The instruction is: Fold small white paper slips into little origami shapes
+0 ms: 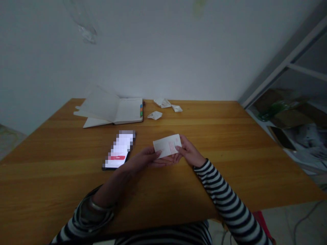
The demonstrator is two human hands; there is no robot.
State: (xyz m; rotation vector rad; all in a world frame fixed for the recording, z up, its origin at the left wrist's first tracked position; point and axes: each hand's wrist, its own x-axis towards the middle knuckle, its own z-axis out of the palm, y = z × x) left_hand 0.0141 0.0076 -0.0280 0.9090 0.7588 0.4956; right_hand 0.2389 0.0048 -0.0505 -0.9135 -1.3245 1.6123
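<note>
Between my two hands is a small white slip of paper [166,144] with faint red print on its right half. It is held tilted above the wooden table [230,136]. My left hand [148,157] pinches its lower left corner, thumb on top and fingers underneath. At the right edge, my right hand [187,151] grips it the same way, its thumb over the print. A phone [118,149] with a lit, pixelated screen and a red button lies left of my left hand.
An open notebook [129,110] with coloured tabs and lifted pages lies at the back left. Crumpled white papers [155,115] sit near the wall. Beyond the table's right edge stands a shelf [293,112] with cardboard and a green item.
</note>
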